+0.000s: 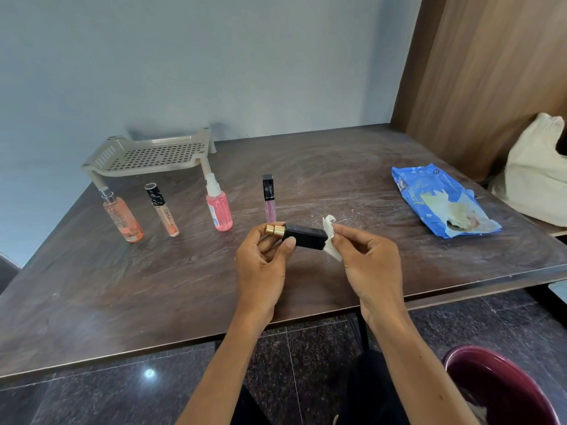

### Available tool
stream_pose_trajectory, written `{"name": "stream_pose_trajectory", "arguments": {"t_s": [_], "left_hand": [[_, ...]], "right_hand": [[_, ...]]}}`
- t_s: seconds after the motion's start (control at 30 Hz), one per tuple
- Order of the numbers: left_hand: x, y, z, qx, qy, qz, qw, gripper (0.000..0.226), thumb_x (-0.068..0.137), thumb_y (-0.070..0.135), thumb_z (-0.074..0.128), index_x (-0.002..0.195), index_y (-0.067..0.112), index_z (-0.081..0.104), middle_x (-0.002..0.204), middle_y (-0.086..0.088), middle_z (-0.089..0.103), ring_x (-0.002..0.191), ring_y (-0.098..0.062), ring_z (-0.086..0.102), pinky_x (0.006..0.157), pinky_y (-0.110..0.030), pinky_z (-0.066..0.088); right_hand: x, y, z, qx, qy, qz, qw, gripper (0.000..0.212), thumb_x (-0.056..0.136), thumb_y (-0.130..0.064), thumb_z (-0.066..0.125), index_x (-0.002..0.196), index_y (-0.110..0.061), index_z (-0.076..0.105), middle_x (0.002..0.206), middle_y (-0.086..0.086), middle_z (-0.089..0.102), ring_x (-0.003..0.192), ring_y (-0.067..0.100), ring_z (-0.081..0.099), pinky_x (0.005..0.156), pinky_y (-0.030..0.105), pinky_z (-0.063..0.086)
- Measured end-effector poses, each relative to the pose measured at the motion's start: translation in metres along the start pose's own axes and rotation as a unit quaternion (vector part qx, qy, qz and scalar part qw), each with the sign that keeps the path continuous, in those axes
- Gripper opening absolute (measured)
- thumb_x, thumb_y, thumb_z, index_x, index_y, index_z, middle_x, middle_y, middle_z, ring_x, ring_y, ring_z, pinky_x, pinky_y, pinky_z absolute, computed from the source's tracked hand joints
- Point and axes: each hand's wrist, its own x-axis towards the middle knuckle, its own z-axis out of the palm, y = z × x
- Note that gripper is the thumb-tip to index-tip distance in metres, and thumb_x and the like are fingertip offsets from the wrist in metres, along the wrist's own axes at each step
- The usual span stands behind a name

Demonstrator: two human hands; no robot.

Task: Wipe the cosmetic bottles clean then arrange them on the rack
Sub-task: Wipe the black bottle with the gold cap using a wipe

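Two hands meet at frame centre, the left hand (260,265) gripping a black gold-capped bottle (306,237) and the right hand (368,259) pinching a white wipe (330,239) against its end, above a scuffed dark-brown table (122,286) with a beige rack (147,156) at upper left, grey wall (214,56) behind.

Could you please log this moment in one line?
phase: wiping | left hand: grips black bottle | right hand: pinches wipe at bottle base | rack: no bottles
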Motion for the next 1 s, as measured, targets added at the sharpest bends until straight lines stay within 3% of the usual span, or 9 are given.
{"name": "stream_pose_trajectory", "arguments": {"t_s": [0.13,0.4,0.57,0.7,0.8,0.87,1.0], "left_hand": [[-0.001,0.000,0.000,0.008,-0.001,0.005,1.000,0.024,0.088,0.002,0.072,0.105,0.018,0.068,0.100,0.006,0.078,0.100,-0.009,0.073,0.094,-0.035,0.058],[0.001,-0.001,0.000,0.005,-0.003,-0.008,1.000,0.023,0.089,0.003,0.072,0.109,0.013,0.067,0.103,0.000,0.078,0.102,-0.013,0.073,0.098,-0.044,0.056],[-0.001,0.001,0.001,0.018,-0.015,0.008,1.000,0.026,0.088,0.002,0.073,0.105,0.021,0.068,0.099,0.009,0.078,0.100,-0.007,0.073,0.096,-0.038,0.057],[-0.002,0.000,0.000,0.015,-0.015,0.025,0.999,0.026,0.089,0.006,0.073,0.109,0.021,0.069,0.104,0.008,0.078,0.104,-0.008,0.072,0.098,-0.041,0.056],[-0.002,0.002,0.002,0.021,-0.008,0.034,0.999,0.029,0.089,0.005,0.072,0.108,0.026,0.069,0.104,0.011,0.077,0.103,-0.004,0.071,0.097,-0.037,0.057],[-0.002,0.002,0.002,0.025,-0.008,0.041,0.999,0.032,0.090,0.005,0.071,0.114,0.026,0.069,0.108,0.008,0.077,0.106,-0.004,0.070,0.098,-0.036,0.057],[-0.004,0.003,0.001,0.038,-0.027,0.069,0.997,0.042,0.091,0.013,0.072,0.130,0.028,0.064,0.116,0.004,0.074,0.112,-0.007,0.069,0.099,-0.033,0.055]], "right_hand": [[0.000,0.005,0.003,-0.031,-0.017,0.014,0.999,0.017,0.088,-0.016,0.068,0.101,-0.023,0.077,0.090,-0.015,0.074,0.089,-0.006,0.066,0.088,0.019,0.052],[-0.009,0.004,-0.003,-0.029,0.001,-0.002,1.000,0.016,0.086,-0.017,0.071,0.098,-0.025,0.077,0.086,-0.017,0.074,0.085,-0.008,0.066,0.085,0.018,0.051],[-0.001,0.002,0.002,-0.044,-0.004,0.003,0.999,0.016,0.087,-0.017,0.069,0.099,-0.025,0.077,0.089,-0.013,0.075,0.088,-0.002,0.068,0.090,0.028,0.054],[-0.011,0.010,-0.001,-0.064,-0.021,0.006,0.998,0.018,0.089,-0.019,0.068,0.103,-0.026,0.075,0.091,-0.015,0.074,0.088,-0.007,0.066,0.087,0.021,0.053],[-0.016,0.011,-0.006,-0.058,-0.018,0.005,0.998,0.017,0.087,-0.017,0.069,0.100,-0.026,0.076,0.090,-0.015,0.074,0.087,-0.006,0.067,0.089,0.025,0.054],[-0.019,0.006,-0.006,-0.075,0.001,-0.025,0.997,0.017,0.087,-0.017,0.069,0.098,-0.028,0.076,0.087,-0.019,0.073,0.085,-0.009,0.066,0.088,0.023,0.053],[-0.021,-0.015,0.001,-0.120,0.020,-0.168,0.978,0.020,0.090,-0.013,0.065,0.103,-0.024,0.075,0.091,-0.020,0.071,0.084,-0.011,0.065,0.077,0.005,0.047]]}}
